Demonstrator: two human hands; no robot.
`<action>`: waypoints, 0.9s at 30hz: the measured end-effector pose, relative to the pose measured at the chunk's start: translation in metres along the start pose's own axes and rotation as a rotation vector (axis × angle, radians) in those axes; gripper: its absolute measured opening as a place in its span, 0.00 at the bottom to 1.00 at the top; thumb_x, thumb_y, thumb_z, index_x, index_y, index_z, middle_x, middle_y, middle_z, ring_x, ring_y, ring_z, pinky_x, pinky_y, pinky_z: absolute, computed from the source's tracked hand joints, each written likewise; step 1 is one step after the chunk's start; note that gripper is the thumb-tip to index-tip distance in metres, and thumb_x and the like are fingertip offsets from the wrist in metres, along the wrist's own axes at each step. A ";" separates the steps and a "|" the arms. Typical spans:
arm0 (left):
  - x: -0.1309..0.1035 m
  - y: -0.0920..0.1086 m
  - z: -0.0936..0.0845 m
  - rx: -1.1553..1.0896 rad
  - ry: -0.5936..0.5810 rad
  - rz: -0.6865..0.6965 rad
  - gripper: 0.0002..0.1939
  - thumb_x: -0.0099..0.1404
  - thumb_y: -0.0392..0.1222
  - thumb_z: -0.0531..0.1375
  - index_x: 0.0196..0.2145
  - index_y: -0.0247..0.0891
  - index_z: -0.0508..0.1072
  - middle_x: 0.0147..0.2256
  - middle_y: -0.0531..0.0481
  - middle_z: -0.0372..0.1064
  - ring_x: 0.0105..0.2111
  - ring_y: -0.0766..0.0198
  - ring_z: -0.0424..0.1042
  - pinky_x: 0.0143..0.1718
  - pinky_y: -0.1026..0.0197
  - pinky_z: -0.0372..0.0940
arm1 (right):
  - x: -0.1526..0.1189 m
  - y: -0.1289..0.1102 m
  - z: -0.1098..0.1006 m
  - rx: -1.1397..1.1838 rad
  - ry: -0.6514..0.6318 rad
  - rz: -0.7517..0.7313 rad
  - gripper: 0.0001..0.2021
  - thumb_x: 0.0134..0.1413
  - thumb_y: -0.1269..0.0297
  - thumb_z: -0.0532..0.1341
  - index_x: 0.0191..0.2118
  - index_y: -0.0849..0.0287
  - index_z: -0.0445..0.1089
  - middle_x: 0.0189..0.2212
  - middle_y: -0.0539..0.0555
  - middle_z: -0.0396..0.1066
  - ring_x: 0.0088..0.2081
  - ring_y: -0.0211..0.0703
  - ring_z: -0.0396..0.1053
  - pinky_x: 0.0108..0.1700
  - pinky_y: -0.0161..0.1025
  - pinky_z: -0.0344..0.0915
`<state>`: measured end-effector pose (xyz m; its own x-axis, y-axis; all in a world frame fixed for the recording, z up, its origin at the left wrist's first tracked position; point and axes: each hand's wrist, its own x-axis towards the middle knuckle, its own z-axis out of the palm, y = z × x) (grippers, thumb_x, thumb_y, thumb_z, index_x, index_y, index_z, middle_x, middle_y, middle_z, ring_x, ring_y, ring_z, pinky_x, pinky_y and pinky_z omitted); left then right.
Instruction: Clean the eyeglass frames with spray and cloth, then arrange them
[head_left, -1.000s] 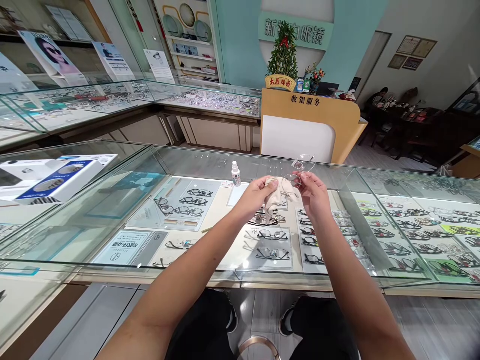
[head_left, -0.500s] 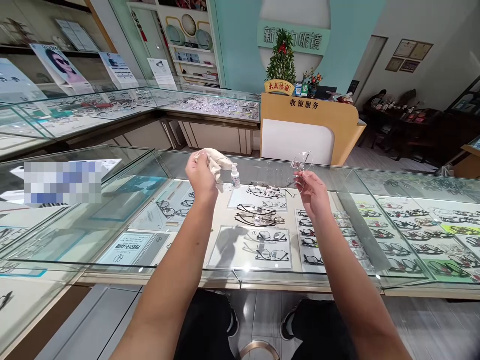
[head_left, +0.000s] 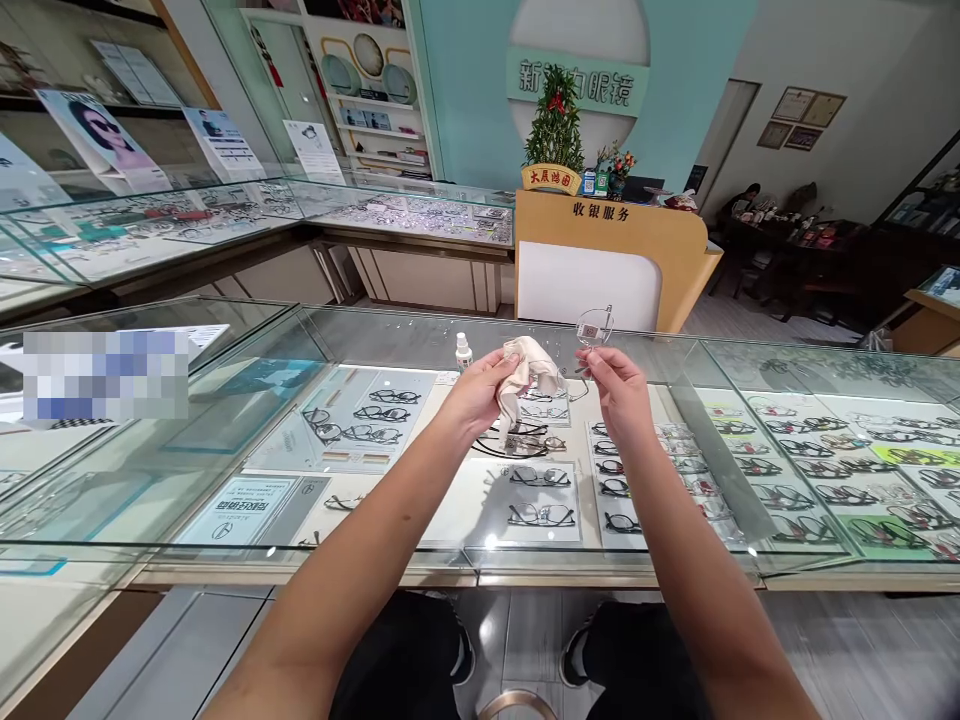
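Note:
My left hand (head_left: 487, 385) is closed on a crumpled cream cloth (head_left: 525, 370), whose loose end hangs below the fingers. To its right, my right hand (head_left: 621, 385) pinches a pair of thin-framed eyeglasses (head_left: 595, 327) near the middle. One round lens, with a small label on it, points upward above the fingers; the other lens is lower and partly hidden. Cloth and eyeglasses are a short gap apart. A small white spray bottle (head_left: 463, 352) stands upright on the glass counter (head_left: 390, 335), just behind my left hand.
Inside the counter lie rows of eyeglasses (head_left: 541, 477) on display boards. A white leaflet (head_left: 199, 340), partly blurred out, rests at the left. Beyond stand a wooden cashier desk (head_left: 619, 225) with a plant (head_left: 555, 125) on top and another glass showcase (head_left: 420, 215).
My left hand has moved right with the cloth, from in front of the spray bottle to near the eyeglasses. My right hand has barely moved; the upper lens now faces me more.

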<state>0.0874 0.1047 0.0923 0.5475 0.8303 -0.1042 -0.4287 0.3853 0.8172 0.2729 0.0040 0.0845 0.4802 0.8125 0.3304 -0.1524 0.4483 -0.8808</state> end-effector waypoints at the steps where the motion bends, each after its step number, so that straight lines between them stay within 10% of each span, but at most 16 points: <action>1: 0.001 -0.003 0.000 0.006 0.008 -0.012 0.11 0.63 0.36 0.73 0.41 0.33 0.77 0.30 0.51 0.75 0.26 0.69 0.72 0.31 0.65 0.73 | -0.001 0.000 0.001 0.001 -0.008 -0.001 0.11 0.51 0.50 0.77 0.36 0.48 0.82 0.40 0.50 0.83 0.46 0.45 0.77 0.52 0.43 0.70; 8: -0.002 -0.005 0.005 -0.033 -0.056 -0.075 0.08 0.64 0.33 0.67 0.42 0.33 0.77 0.34 0.49 0.75 0.27 0.68 0.73 0.30 0.66 0.73 | -0.002 0.001 0.003 -0.017 -0.024 -0.014 0.10 0.51 0.51 0.77 0.35 0.48 0.83 0.40 0.50 0.82 0.49 0.47 0.78 0.53 0.43 0.71; 15: -0.007 0.001 0.004 -0.015 -0.261 -0.118 0.42 0.42 0.19 0.58 0.57 0.31 0.77 0.43 0.42 0.82 0.40 0.60 0.81 0.46 0.61 0.74 | -0.001 0.001 0.003 -0.041 -0.036 -0.036 0.11 0.51 0.50 0.77 0.35 0.48 0.82 0.39 0.50 0.82 0.50 0.48 0.78 0.54 0.45 0.71; 27: -0.004 -0.008 -0.002 0.116 -0.218 -0.092 0.26 0.52 0.32 0.78 0.48 0.33 0.79 0.37 0.48 0.80 0.29 0.70 0.75 0.31 0.68 0.66 | -0.002 -0.002 0.006 -0.057 0.007 -0.068 0.11 0.50 0.50 0.77 0.33 0.48 0.81 0.37 0.49 0.79 0.48 0.49 0.78 0.55 0.46 0.71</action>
<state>0.0868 0.0988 0.0852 0.7279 0.6824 -0.0663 -0.2920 0.3961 0.8706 0.2673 0.0040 0.0877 0.4941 0.7780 0.3880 -0.0695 0.4802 -0.8744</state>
